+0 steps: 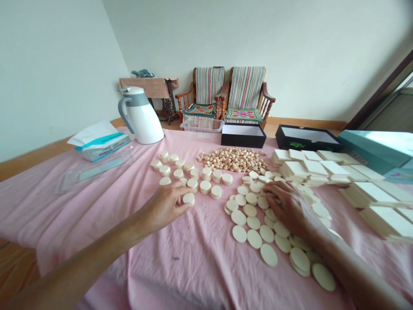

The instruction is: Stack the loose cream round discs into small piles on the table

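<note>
My left hand (pixel 164 204) pinches a small stack of cream round discs (pixel 188 198) at the near edge of a group of several short disc stacks (pixel 193 174) on the pink cloth (pixel 193 258). My right hand (pixel 287 202) rests palm down, fingers together, on a spread of loose flat cream discs (pixel 254 224); its fingertips press on discs near the spread's far edge, and whether it grips one is hidden.
A heap of small tan wooden beads (pixel 234 159) lies behind the discs. Stacks of cream square tiles (pixel 306 170) fill the right side. A white jug (pixel 142 114), tissue pack (pixel 98 144), clear tub (pixel 201 128), two black boxes (pixel 243 134) and a teal box (pixel 374 148) line the far edge.
</note>
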A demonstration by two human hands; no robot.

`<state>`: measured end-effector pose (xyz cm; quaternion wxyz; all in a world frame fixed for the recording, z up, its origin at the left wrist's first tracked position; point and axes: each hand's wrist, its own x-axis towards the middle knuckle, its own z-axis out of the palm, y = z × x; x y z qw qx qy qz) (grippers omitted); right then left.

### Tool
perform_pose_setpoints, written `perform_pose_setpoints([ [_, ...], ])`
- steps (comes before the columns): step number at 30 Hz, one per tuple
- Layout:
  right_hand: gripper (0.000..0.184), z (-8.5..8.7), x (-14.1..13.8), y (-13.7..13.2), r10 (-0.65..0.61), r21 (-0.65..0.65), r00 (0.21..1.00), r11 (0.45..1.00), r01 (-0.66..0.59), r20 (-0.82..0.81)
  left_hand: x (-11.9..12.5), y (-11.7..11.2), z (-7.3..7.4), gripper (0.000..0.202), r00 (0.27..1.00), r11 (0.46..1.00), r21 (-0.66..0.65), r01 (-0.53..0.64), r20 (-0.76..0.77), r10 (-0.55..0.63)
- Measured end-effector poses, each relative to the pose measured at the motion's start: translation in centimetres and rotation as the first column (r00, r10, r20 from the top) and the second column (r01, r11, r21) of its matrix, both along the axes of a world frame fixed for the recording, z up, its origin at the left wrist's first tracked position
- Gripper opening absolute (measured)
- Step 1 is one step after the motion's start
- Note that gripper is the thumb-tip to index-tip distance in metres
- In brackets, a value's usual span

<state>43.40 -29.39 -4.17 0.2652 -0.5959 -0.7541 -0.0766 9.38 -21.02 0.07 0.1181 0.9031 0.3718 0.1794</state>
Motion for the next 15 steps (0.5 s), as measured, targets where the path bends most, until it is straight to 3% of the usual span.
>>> perform_pose_setpoints([
  [8,0.020,0.4,-0.2,-0.1,-0.001,-0.005,1.000,1.000,0.001,0.001,0.7,-0.7,0.8,0.023,0.999,0.999,0.029,-0.032,-0.025,0.033],
  [11,0.020,0.4,-0.2,-0.1,0.007,0.003,1.000,1.000,-0.007,-0.002,2.6,-1.4,1.2,0.022,0.995,0.995,-0.005,0.098,0.020,-0.098],
  [15,0.020,0.4,-0.2,0.0,0.008,0.002,1.000,1.000,-0.008,-0.003,5.9,-1.9,0.9,0.023,0.947,0.947,-0.044,0.319,0.044,-0.318],
])
